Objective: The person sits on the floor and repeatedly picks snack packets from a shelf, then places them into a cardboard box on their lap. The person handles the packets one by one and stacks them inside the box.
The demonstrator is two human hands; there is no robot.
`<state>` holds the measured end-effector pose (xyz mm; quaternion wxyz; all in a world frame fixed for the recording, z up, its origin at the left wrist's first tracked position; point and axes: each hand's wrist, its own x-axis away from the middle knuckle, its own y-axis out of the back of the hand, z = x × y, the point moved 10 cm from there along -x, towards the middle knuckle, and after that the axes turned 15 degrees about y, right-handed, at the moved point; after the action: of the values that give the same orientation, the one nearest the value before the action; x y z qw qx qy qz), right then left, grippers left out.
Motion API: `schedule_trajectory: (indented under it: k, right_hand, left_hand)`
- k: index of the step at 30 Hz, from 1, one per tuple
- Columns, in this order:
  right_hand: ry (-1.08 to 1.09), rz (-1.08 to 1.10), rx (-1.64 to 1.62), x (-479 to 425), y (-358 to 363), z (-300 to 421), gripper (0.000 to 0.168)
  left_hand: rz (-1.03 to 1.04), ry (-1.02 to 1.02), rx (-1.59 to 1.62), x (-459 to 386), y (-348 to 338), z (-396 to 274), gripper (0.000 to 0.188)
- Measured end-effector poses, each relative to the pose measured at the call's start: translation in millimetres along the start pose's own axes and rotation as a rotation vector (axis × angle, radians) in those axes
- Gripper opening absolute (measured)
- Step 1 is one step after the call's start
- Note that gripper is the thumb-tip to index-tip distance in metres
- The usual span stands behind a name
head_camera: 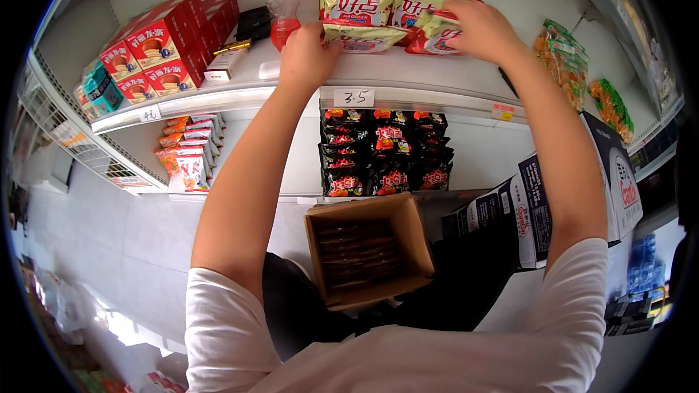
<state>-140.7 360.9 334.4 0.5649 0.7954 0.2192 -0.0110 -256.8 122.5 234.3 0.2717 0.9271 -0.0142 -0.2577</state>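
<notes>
On the upper shelf (377, 68), my left hand (308, 57) pinches the left end of a cream-and-red snack bag (368, 39) at the front. My right hand (483, 33) grips the right end of another such bag (428, 38), which is tilted. Behind both, rows of matching bags (357, 3) stand packed together. A clear plastic bottle (284, 27) with red liquid and a red label stands just beyond my left hand. Below, an open cardboard box (418, 237) between my legs holds several flat packets (357, 256).
Red snack boxes (158, 41) are stacked at the left, beside a white cigarette pack (224, 65). Black noodle packets (390, 153) fill part of the lower shelf, near small snack bags (191, 169). Dark printed cartons (529, 213) stand by my right arm. Green-and-orange bags (565, 65) lie farther right.
</notes>
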Motion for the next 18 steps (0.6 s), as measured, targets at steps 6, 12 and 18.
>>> schedule_trajectory:
  k: [6, 12, 18]
  right_hand:
    - [-0.092, -0.115, -0.162, 59, 68, 13, 0.061]
    - [0.231, -0.273, -0.277, 76, 97, 104, 0.054]
    - [0.268, -0.341, -0.721, 100, 76, 151, 0.048]
  left_hand:
    - [-0.011, -0.073, 0.163, 1, 4, -10, 0.028]
    - [0.053, -0.202, 0.277, 54, 23, -75, 0.026]
    - [0.181, -0.265, 0.366, 149, 63, -110, 0.019]
